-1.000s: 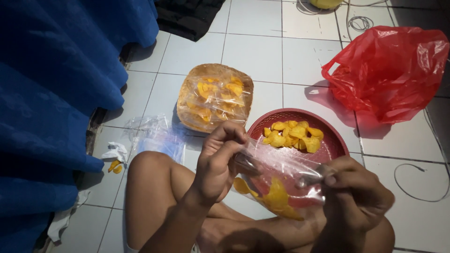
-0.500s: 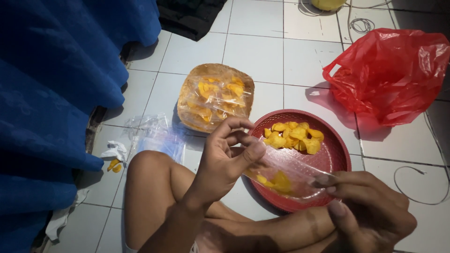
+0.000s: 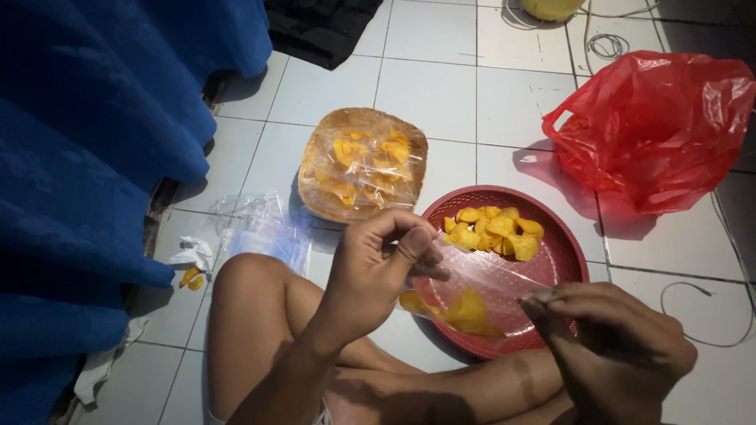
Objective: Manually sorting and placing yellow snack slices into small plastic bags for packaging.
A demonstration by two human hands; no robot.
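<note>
1. Both hands pinch the bag: left hand at one top corner, right hand at the other.
2. Bag hangs over the red basket, chips now settled lower; its mouth looks pulled flatter than a moment ago.

Two hands: left hand and right hand, both pinching one small clear bag with a few yellow chips inside. One red round basket, with roughly ten loose chips in a heap. One woven tray stacked with filled chip packets, number unclear. One red plastic bag. One pile of empty clear bags. One blue curtain.
</note>
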